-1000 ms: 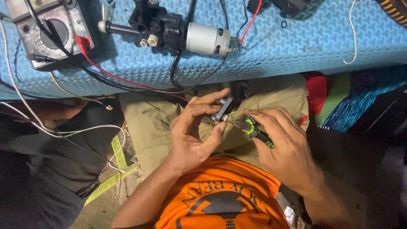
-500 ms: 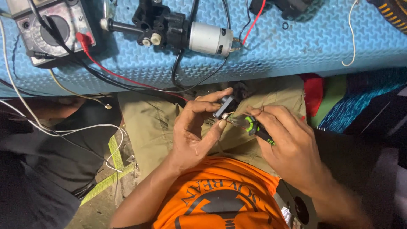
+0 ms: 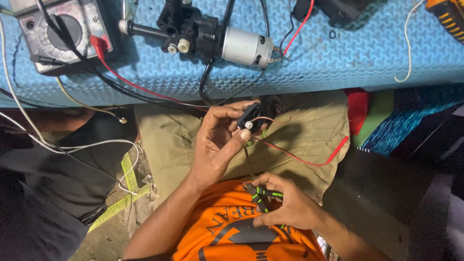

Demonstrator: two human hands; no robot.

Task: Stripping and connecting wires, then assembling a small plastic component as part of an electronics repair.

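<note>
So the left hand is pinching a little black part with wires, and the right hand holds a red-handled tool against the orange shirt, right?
Nearly. In the head view the tool in the right hand has a black and green handle, not red. The left hand does pinch the little black part with wires.

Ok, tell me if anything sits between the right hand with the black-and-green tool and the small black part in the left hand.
Nothing solid: the right hand with the black-and-green tool is below the small black part pinched in the left hand. Only thin wires cross the gap.

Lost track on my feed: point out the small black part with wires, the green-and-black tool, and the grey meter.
small black part (image 3: 250, 117), head view, its black body.
green-and-black tool (image 3: 261, 194), head view, striped handle.
grey meter (image 3: 63, 35), head view, round dial.
</note>
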